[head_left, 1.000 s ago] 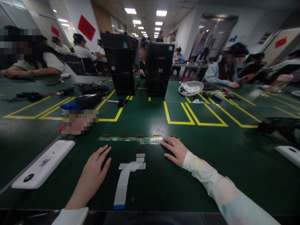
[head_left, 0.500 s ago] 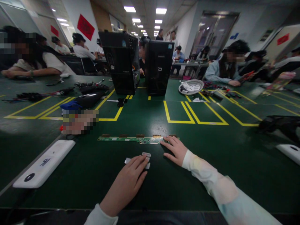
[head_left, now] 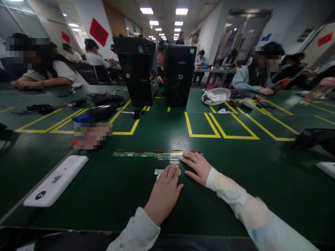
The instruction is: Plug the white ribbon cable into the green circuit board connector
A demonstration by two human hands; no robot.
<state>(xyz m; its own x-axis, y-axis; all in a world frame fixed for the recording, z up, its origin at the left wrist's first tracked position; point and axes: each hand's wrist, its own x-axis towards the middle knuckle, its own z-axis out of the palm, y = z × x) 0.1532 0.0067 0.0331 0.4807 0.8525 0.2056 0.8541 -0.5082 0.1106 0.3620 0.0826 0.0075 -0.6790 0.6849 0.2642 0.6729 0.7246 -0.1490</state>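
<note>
White ribbon cable (head_left: 158, 172) is lying under the nearer left hand (head_left: 163, 193), fingers together, thumb apart; its connector (head_left: 174, 162) is facing the green circuit board (head_left: 146, 156), which is stretching crosswise just ahead, the right hand (head_left: 198, 168) resting there, fingers spread.

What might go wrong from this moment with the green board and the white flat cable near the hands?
The left hand covers much of the white flat cable, so a crease or twist underneath might go unnoticed. The cable's connector end lies close to the lower edge of the green board; a crooked push there could scrape the board. The right hand lies over the board's right end, so uneven pressure might bend or shift this narrow strip.
</note>
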